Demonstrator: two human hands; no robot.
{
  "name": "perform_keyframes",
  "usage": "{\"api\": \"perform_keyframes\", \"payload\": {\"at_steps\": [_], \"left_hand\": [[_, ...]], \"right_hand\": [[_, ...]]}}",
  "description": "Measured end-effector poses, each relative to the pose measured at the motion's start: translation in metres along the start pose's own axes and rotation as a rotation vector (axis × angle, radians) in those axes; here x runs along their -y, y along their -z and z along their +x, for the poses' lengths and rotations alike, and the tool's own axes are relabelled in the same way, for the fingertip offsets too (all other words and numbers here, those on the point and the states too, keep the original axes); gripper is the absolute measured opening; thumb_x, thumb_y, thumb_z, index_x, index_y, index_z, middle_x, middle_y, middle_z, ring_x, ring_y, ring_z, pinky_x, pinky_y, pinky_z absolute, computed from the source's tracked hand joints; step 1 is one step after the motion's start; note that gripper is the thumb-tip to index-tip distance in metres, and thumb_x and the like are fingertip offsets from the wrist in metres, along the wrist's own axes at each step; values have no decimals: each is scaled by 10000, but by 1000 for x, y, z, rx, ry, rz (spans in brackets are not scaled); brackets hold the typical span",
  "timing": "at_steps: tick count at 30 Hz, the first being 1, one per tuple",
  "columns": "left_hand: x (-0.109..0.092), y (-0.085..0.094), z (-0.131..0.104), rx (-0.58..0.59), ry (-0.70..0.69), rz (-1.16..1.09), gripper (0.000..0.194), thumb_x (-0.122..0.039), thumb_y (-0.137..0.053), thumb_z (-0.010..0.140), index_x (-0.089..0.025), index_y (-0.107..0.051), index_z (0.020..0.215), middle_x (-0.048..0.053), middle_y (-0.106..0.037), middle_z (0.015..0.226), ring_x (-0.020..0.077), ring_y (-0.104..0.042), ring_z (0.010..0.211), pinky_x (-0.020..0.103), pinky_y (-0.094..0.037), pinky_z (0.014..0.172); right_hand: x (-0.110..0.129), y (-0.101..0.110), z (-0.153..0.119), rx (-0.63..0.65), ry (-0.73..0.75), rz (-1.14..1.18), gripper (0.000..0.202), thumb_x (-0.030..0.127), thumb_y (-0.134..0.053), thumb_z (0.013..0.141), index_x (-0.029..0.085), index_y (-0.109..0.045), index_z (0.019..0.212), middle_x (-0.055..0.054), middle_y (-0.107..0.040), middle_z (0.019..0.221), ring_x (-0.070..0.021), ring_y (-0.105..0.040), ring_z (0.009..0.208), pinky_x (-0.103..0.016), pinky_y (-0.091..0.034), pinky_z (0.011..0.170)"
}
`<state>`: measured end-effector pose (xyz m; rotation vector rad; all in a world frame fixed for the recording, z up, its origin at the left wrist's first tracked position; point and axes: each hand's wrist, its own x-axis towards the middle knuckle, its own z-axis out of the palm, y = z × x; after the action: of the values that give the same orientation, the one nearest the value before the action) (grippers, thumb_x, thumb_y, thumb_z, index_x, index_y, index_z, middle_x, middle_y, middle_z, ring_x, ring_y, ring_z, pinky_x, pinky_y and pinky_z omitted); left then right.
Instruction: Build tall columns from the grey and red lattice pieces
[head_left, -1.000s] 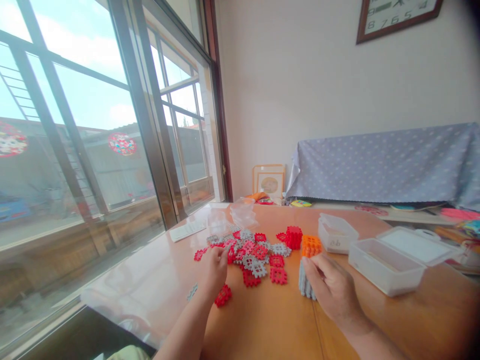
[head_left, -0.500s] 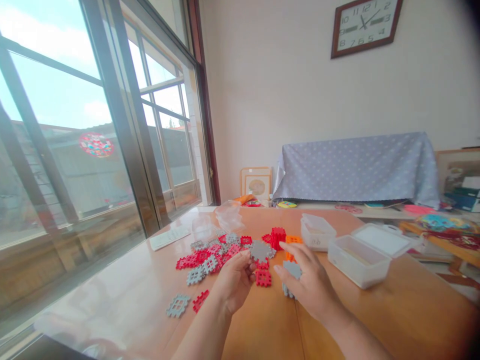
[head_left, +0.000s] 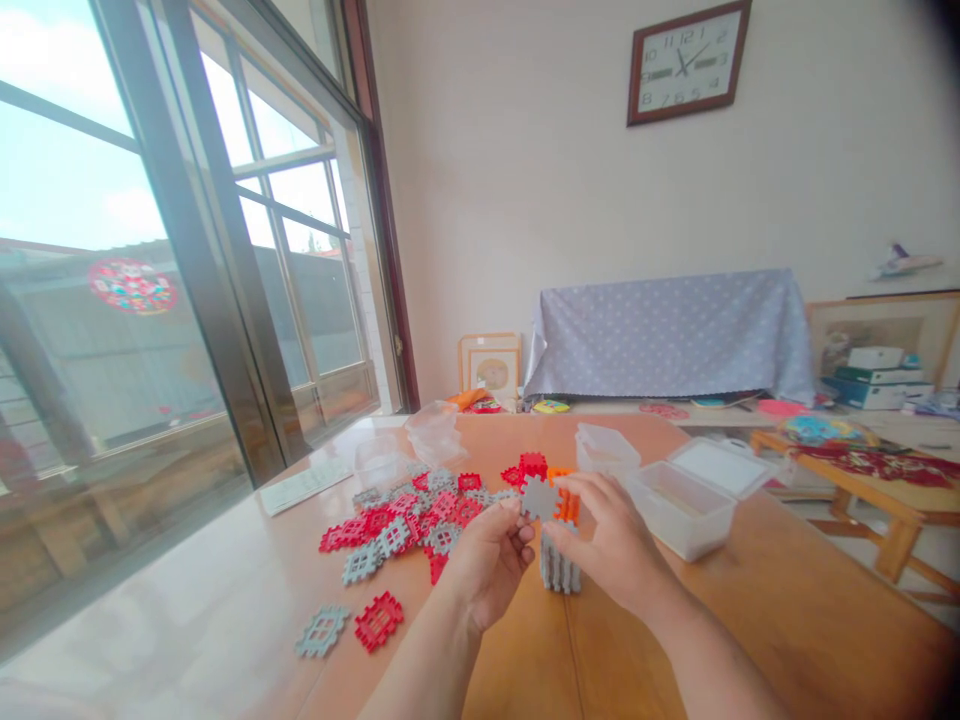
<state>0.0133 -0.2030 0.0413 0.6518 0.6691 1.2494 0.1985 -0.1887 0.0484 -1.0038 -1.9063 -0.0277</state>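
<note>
My left hand (head_left: 499, 555) pinches a flat grey interlocking building tile (head_left: 538, 498) between thumb and fingers, above the table. Close to the tile's right edge is my right hand (head_left: 619, 540), its thumb and fingers apart; whether a fingertip touches the tile I cannot tell. Under the right thumb stands a stack of grey tiles (head_left: 561, 568). An orange tile piece (head_left: 568, 500) shows between the right hand's fingers, partly hidden. Behind the held tile is a red block (head_left: 533, 465). To the left lies a loose pile of red and grey tiles (head_left: 405, 520).
A single grey tile (head_left: 322, 631) and a red tile (head_left: 379, 621) lie at the near left. Two plastic boxes stand at the right, one lidded (head_left: 606, 452), one open (head_left: 686, 515). Clear plastic bags (head_left: 435, 437) and a paper sheet (head_left: 306, 487) lie at the back left.
My view has swung right. Both hands have come closer together, with the grey tile still in the left hand. The grey stack shows more fully beneath my right hand.
</note>
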Motion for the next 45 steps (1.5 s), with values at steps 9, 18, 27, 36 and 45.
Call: {"api": "perform_keyframes", "payload": {"at_steps": [9,18,27,36,45], "left_hand": [[6,0,2,36,-29,-27,253,-322,-789,760,-162,-628,871,13,-650,756,102,-601,651,222,-453,626],[12,23,15,-46,-137,227,275,-340,-751,773,-164,-643,954,62,-693,901,97,-581,673,213,-383,594],[21,25,18,-33,-138,497,211,-314,-699,792,-186,-611,935,14,-656,743,99,-518,627,234,-347,614],[20,21,17,-38,-130,532,185,-283,-693,775,-177,-602,897,-3,-628,738,93,-509,630,235,-351,624],[20,20,14,-65,-135,540,191,-289,-688,771,-182,-599,903,-2,-623,738,93,-505,635,227,-345,615]], "right_hand": [[-13,4,0,72,1,72,425,307,-713,798,269,-629,1213,-69,-663,1210,-270,-583,1157,-440,-476,1000],[-39,13,-2,306,-144,103,369,337,-721,790,247,-692,1147,-83,-673,1188,-274,-589,1153,-442,-456,1013],[-45,10,-5,393,-207,124,359,347,-738,756,253,-727,1102,-71,-677,1175,-266,-603,1115,-413,-453,1008],[-48,8,-8,425,-216,126,356,346,-727,763,249,-711,1105,-67,-665,1180,-258,-602,1122,-409,-450,1011],[-43,13,-6,412,-253,156,394,347,-707,771,236,-695,1149,-82,-667,1205,-269,-601,1139,-416,-453,1008]]}}
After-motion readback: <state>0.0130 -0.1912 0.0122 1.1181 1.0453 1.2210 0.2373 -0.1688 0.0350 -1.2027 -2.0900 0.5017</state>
